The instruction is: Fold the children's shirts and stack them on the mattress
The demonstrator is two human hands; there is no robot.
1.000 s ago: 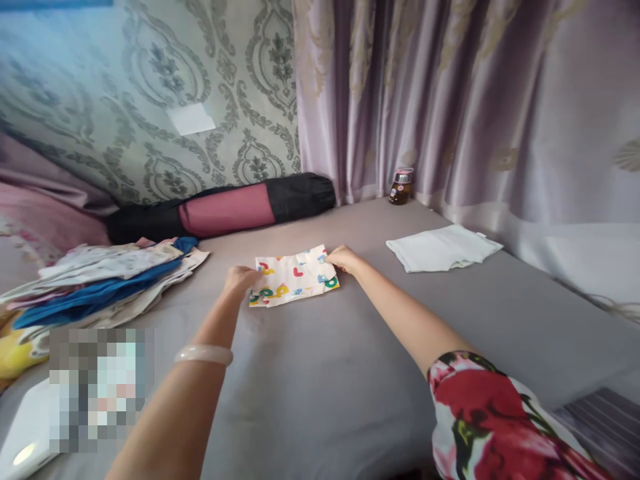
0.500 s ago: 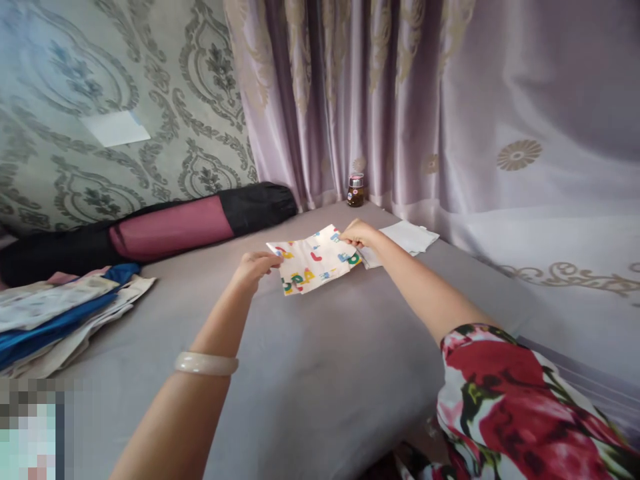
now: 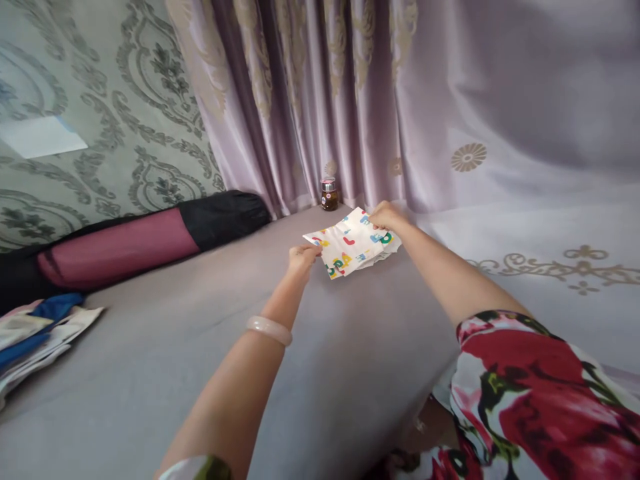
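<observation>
Just right of the frame's centre, a folded printed cloth (image 3: pixel 350 245) was pinched at its left edge by the left hand (image 3: pixel 304 258) and at its right edge by the right hand (image 3: pixel 389 217), both grips narrow. A white cloth (image 3: pixel 383 259) showed past its lower right edge; a jar (image 3: pixel 329 196) stood just above centre, piled clothes (image 3: pixel 40 340) lay lower left

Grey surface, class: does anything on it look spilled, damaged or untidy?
Nothing visible looks spilled or damaged. The jar stands upright, and the left hand and right hand hold the patterned cloth. Only the clothes pile at the picture's left edge looks slightly untidy, its layers overlapping unevenly.
</observation>
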